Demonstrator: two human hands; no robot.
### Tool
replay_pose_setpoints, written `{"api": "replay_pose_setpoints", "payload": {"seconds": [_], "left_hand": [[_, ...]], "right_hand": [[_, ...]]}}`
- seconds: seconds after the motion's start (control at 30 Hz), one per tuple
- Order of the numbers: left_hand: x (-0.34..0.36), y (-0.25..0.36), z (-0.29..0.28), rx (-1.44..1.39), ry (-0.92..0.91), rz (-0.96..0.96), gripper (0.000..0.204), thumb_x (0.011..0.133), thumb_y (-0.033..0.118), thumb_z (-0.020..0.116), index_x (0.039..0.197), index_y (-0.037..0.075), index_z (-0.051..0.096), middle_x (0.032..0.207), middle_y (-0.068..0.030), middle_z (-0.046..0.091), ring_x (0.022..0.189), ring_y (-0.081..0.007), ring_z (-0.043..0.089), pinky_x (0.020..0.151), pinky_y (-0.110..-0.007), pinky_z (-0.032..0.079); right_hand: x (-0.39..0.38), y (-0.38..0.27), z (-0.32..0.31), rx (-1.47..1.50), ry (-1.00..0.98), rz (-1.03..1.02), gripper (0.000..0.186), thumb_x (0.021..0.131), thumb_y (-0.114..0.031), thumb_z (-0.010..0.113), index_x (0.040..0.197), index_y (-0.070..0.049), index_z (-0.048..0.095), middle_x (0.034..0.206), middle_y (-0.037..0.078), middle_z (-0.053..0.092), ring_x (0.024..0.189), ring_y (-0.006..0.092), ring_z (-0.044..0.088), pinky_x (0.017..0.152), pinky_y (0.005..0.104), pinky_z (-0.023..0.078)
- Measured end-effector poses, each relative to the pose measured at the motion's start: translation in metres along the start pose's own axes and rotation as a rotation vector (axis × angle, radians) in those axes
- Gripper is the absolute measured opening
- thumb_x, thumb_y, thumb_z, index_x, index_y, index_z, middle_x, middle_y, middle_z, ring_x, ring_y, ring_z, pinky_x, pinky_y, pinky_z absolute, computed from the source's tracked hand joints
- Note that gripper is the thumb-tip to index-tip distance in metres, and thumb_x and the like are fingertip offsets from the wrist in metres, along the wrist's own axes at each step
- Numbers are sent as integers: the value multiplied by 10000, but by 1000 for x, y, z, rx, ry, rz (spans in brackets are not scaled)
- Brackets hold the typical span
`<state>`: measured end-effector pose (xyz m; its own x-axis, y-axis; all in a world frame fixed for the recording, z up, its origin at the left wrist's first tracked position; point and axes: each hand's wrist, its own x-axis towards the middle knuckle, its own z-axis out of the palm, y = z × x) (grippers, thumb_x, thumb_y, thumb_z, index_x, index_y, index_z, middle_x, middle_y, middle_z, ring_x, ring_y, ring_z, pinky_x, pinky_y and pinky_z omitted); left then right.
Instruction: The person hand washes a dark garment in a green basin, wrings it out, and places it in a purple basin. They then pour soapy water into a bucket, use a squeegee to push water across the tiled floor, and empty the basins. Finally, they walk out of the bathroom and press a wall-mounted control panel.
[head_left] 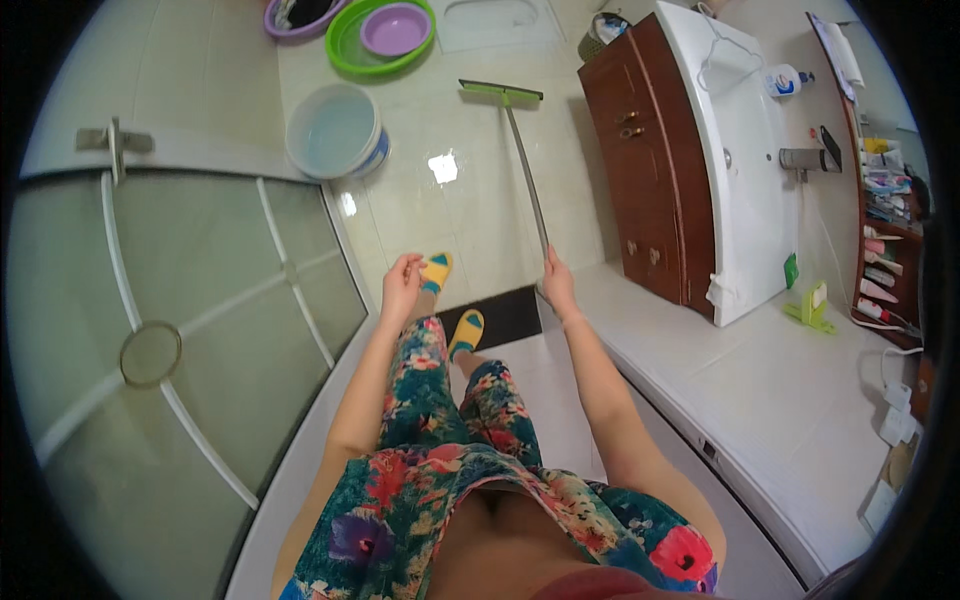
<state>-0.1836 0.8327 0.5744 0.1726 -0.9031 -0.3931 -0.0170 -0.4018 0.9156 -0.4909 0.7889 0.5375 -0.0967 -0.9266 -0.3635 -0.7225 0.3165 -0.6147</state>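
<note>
While clamping fingers of right hand on grey-handled, green-headed squeegee and curling those of left hand together, seems begun but unfinished, with glossy cream tiles beyond both.

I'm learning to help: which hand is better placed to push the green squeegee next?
Probably the right hand: it grips the slim grey pole of the green, black-edged squeegee. The left hand is apart from the pole, holding nothing I can see.
</note>
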Motion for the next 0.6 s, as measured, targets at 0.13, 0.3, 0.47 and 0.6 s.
{"api": "replay_pose_setpoints", "payload": {"seconds": [0.13,0.3,0.47,0.6], "left_hand": [[-42,-7,-1,27,16,7,177,874,62,382,980,-2,509,835,-73,582,631,-101,549,571,-214,453],[-84,-36,-16,31,68,-34,181,873,56,373,949,-5,525,805,-71,588,614,-101,555,553,-213,452],[-93,-65,-30,-47,117,-87,183,872,46,365,938,-8,527,801,-81,592,599,-102,549,537,-205,448],[-97,-85,-42,-56,162,-98,184,871,43,363,935,-9,527,803,-88,593,592,-103,548,528,-202,447]], "right_hand": [[-171,68,-31,11,-128,70,370,863,-124,404,1232,-91,403,855,283,528,786,413,530,650,381,432],[-352,119,-68,-126,-326,228,398,852,-130,419,1248,-116,386,722,237,557,631,392,541,543,404,428],[-411,169,-42,-316,-431,201,460,840,-125,411,1289,-152,313,652,240,539,578,389,529,520,449,410],[-320,125,28,-185,-340,135,466,841,-112,406,1293,-122,292,698,274,526,634,427,519,553,464,409]]}}
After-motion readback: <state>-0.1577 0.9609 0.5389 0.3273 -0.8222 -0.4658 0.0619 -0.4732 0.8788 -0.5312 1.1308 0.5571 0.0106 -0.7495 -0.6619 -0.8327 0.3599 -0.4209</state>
